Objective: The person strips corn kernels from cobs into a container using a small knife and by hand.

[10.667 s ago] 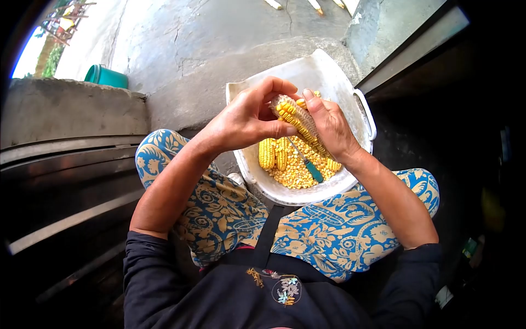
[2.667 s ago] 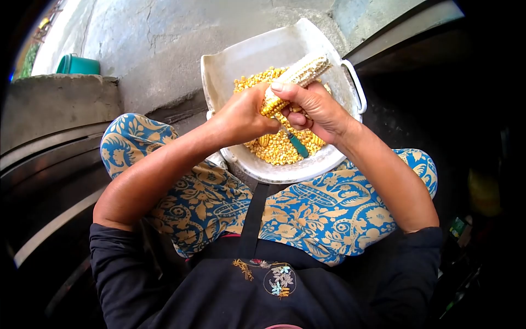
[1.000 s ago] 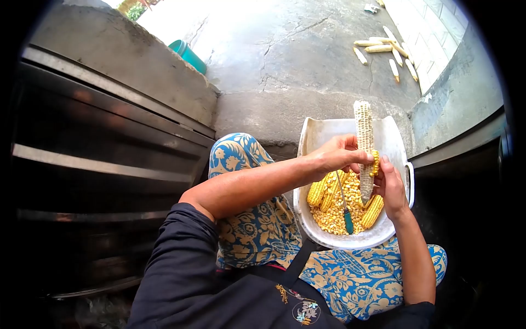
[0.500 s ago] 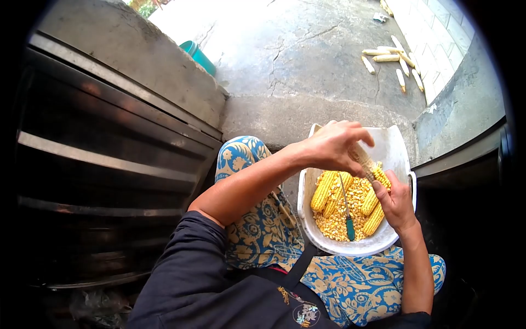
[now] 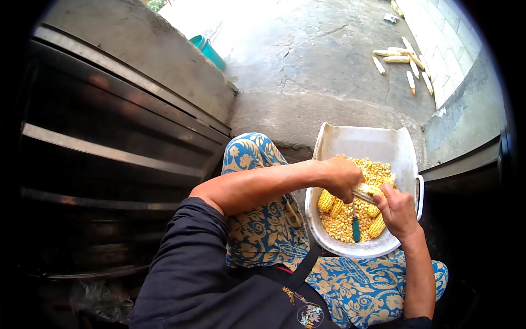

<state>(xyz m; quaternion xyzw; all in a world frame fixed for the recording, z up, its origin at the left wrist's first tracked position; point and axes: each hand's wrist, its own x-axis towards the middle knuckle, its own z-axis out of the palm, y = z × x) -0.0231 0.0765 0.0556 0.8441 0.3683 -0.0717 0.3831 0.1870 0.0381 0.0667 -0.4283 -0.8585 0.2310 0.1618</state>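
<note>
My left hand (image 5: 344,179) and my right hand (image 5: 399,213) are closed around a partly shelled corn cob (image 5: 364,191) over the tub. Its side near my left fingers is pale and bare, and yellow kernels show nearer my right thumb. Whether there are two cobs pressed together is hard to make out. Beneath lie loose yellow kernels (image 5: 338,226) and several full corn ears (image 5: 325,200). A tool with a green handle (image 5: 356,229) and thin metal shaft rests on the kernels, its tip hidden near my hands. The white tub (image 5: 364,139) sits before my lap.
Several bare cobs (image 5: 397,58) lie on the concrete floor (image 5: 318,60) by the tiled wall. A teal bucket (image 5: 211,54) stands behind the low wall at left. A dark metal door (image 5: 109,115) is close on my left. Patterned cloth (image 5: 263,236) covers my legs.
My left hand has dropped from above the tub toward the kernels, and the cob has turned from steep to nearly level. My right hand has shifted slightly down and right. The view has moved a little.
</note>
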